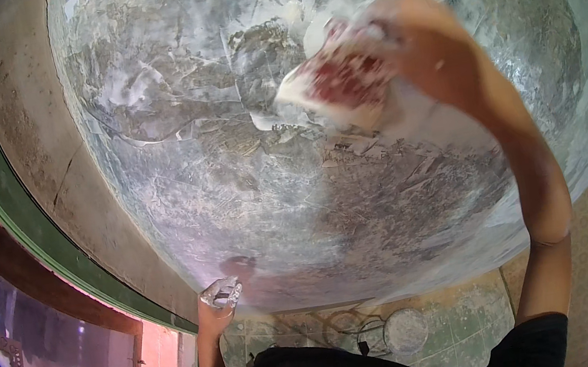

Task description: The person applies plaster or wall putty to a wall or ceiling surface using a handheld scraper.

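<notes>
My right hand [430,49] is raised high against a grey wall [232,177] smeared with patchy white plaster. It grips a flat rectangular tool [341,79], white at the edges with red speckling, pressed to the wall near the upper middle. My left hand [219,301] hangs low beside my body and is closed around a small lump of whitish, wet-looking material [222,293]. My right forearm runs down the right side to a black sleeve.
A bare concrete strip [40,161] and a green frame edge [18,217] border the wall on the left. Below is a tiled floor [452,327] with a round bucket-like object [405,330]. A brown door or window frame [55,363] stands at lower left.
</notes>
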